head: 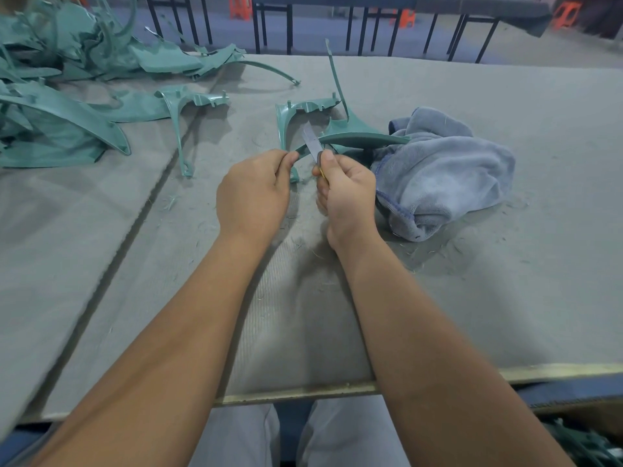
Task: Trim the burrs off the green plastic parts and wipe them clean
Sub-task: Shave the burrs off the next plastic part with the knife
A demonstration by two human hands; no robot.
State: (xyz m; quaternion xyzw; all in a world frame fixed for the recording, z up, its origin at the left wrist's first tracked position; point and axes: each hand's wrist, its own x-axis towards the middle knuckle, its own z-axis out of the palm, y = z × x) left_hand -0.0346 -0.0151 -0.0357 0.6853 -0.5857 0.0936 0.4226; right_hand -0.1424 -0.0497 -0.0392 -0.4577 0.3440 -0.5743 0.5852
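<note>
Head view showed two bare forearms reaching out over a grey table (472,298), above the person's grey-trousered knees. The left hand (253,193) pinched the near end of a curved green part (357,138) between thumb and fingers. The right hand (347,193) was clenched round a knife (312,141), thumb on its back, the blade slanting up to the left and lying against the part's edge just beyond the fingertips. Thin shavings (320,284) lay scattered on the table beneath and near the hands. Just right of the right hand lay a crumpled blue cloth (445,176), touching the part's far end. Beyond the left hand lay a second part (188,106), and farther left a pile of parts (67,69).
</note>
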